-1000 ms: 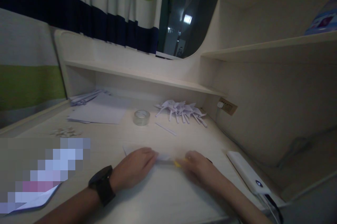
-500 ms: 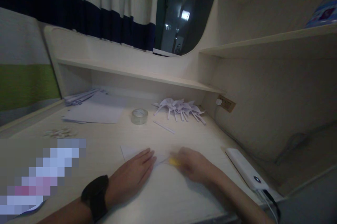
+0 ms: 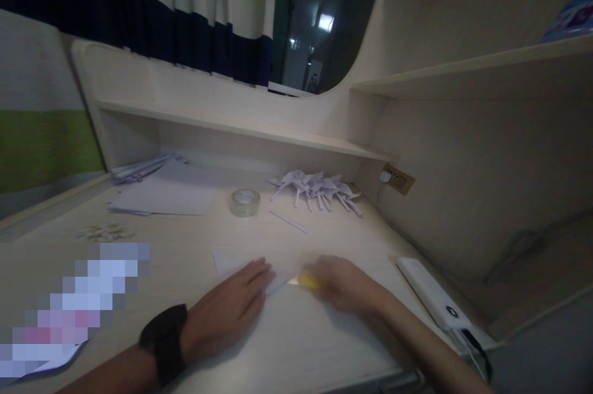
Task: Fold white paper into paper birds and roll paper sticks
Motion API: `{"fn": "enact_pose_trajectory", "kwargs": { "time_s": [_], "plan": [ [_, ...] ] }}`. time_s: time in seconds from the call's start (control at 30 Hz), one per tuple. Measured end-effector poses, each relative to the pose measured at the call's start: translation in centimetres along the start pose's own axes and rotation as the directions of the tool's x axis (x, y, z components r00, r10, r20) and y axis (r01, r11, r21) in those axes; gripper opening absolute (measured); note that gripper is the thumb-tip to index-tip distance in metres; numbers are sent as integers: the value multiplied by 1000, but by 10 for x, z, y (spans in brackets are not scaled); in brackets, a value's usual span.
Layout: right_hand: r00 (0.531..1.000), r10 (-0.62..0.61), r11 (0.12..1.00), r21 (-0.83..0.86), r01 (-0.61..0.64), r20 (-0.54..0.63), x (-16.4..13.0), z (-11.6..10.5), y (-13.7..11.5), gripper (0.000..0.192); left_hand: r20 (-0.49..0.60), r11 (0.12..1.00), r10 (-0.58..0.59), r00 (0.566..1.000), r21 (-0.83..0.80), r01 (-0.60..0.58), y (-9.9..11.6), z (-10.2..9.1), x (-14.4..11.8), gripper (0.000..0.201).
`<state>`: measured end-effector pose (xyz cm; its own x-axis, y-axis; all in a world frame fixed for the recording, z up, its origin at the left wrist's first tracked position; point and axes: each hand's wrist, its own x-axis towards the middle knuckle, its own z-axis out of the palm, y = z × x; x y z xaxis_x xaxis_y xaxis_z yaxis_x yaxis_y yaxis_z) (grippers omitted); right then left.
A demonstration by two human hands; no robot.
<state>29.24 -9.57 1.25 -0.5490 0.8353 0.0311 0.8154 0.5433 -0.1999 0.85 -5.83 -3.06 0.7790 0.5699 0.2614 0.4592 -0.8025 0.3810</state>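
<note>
My left hand [image 3: 238, 301], with a dark watch [image 3: 164, 344] on its wrist, lies flat with fingers stretched over a folded white paper [image 3: 225, 263] on the desk. Most of the paper is hidden beneath it. My right hand [image 3: 340, 283], blurred by motion, is closed around a yellow utility knife [image 3: 309, 281]. The knife's pale blade tip meets the paper's right edge, just right of my left fingers. Beyond the hands lies a thin white paper stick [image 3: 288, 222].
Behind stand a roll of clear tape [image 3: 244, 202] and several paper pinwheels [image 3: 317, 187]. White sheets [image 3: 167, 190] and small scattered pieces [image 3: 106, 231] lie left. A white power bank [image 3: 430, 292] with cables sits right. A shelf [image 3: 241, 128] spans the back.
The knife and my right hand have shifted slightly, and more of the pale blade shows at the paper's edge. My left hand has edged slightly left, still flat on the paper.
</note>
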Motion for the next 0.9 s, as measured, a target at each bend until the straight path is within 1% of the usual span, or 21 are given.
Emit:
{"fn": "enact_pose_trajectory", "kwargs": {
  "time_s": [0.1, 0.2, 0.3, 0.4, 0.47, 0.57, 0.63, 0.77, 0.9],
  "plan": [
    [1000, 9, 999, -33, -10, -27, -3, 3, -2, 26, -26, 1000, 9, 1000, 25, -8, 3, 0, 5, 42],
    [999, 20, 999, -47, -22, -35, -7, 6, -3, 26, -32, 996, 77, 997, 51, -75, 5, -2, 18, 37],
    [999, 35, 998, -51, -36, -32, -9, 10, -2, 30, 21, 986, 154, 988, 69, -155, 3, -1, 32, 44],
    [999, 47, 997, -54, -48, -27, -9, 13, -2, 32, 86, 983, 161, 983, 77, -168, -3, 6, 39, 52],
    [998, 48, 998, -50, -50, -29, -10, 14, -4, 33, 116, 984, 157, 981, 70, -166, -7, 13, 39, 52],
    [998, 48, 998, -39, -49, -38, -12, 15, -7, 34, 105, 985, 153, 983, 67, -161, -8, 19, 33, 51],
    [998, 54, 998, -33, -55, -40, -13, 14, -8, 33, 91, 985, 154, 984, 68, -160, -6, 20, 28, 51],
    [997, 68, 997, -30, -69, -41, -13, 13, -7, 32, 97, 983, 169, 981, 56, -175, -3, 18, 26, 50],
    [995, 72, 996, -44, -75, -65, -12, 15, -6, 31, 69, 988, 132, 989, 68, -137, -6, 22, 29, 48]
  ]
}}
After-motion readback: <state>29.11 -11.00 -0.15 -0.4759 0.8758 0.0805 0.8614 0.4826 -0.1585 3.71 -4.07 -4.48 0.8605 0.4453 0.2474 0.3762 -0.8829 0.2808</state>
